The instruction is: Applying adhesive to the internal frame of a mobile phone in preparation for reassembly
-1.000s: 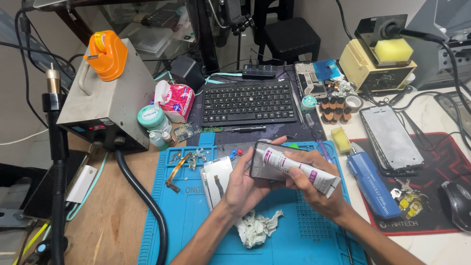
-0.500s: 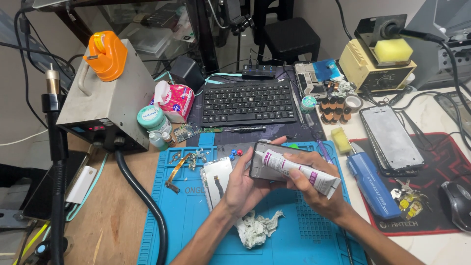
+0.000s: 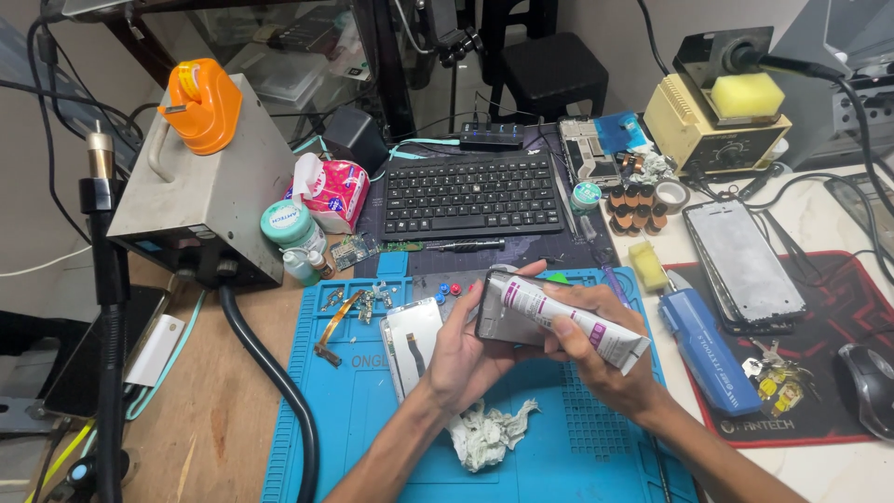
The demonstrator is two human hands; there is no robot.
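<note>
Nothing's shifted: left hand [image 3: 456, 349] still clamps the phone [image 3: 503, 312], right hand [image 3: 596, 359] fingers wrapped round the glue tube [image 3: 568, 321].

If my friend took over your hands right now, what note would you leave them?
Left hand: holds the dark phone frame up over the blue mat.
Right hand: holds the white glue tube, its nozzle end at the frame.
Nearby: white phone panel and crumpled tissue on the mat, loose small parts at the mat's top left.
Done: cannot tell whether any glue is on the frame.
Left: cannot tell.
</note>
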